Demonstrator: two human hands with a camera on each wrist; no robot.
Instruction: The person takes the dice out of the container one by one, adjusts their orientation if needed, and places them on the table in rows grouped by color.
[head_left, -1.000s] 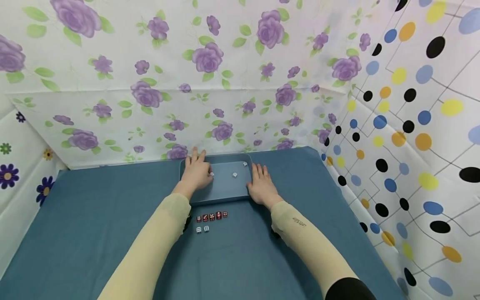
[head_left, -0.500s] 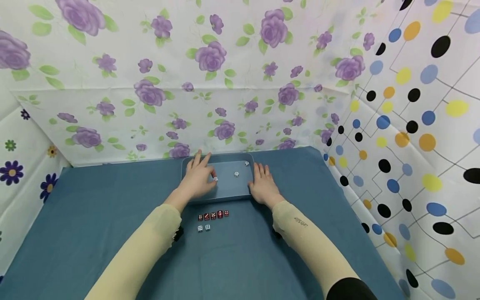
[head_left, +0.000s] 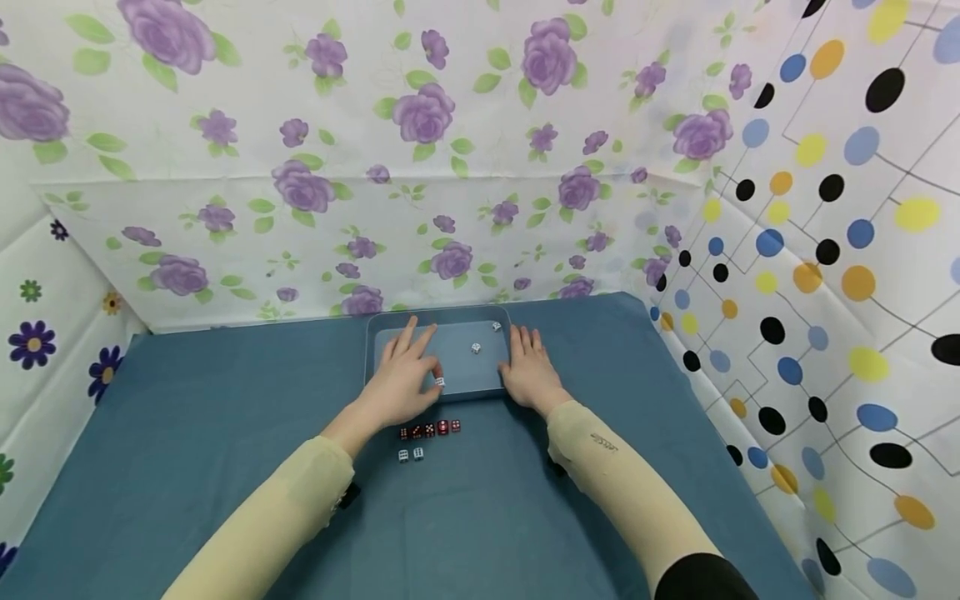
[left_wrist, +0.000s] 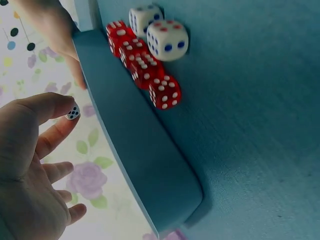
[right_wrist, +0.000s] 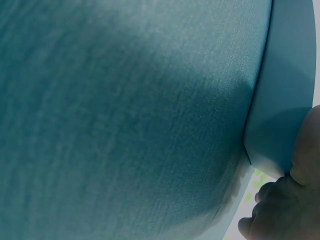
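My left hand [head_left: 399, 382] pinches a white die [head_left: 440, 382] between thumb and index finger, above the near part of a blue-grey tray [head_left: 472, 393]. The other fingers are spread. In the left wrist view the same die [left_wrist: 73, 111] shows dark pips at the fingertips, beyond the tray's wall [left_wrist: 135, 135]. Two more white dice lie inside the tray, one die [head_left: 476, 348] near the middle and one die [head_left: 497, 327] by the far right corner. My right hand [head_left: 531, 373] rests along the tray's right wall with fingers straight.
In front of the tray runs a row of several red dice [head_left: 430, 430]. Two white dice [head_left: 411, 455] sit nearer to me, below the row's left end. A blue cloth [head_left: 480, 517] covers the table. A floral sheet [head_left: 450, 208] hangs behind.
The left hand has taken hold of the white die at the tray's left part and carried it towards the tray's near wall. The right hand stays at the right wall.
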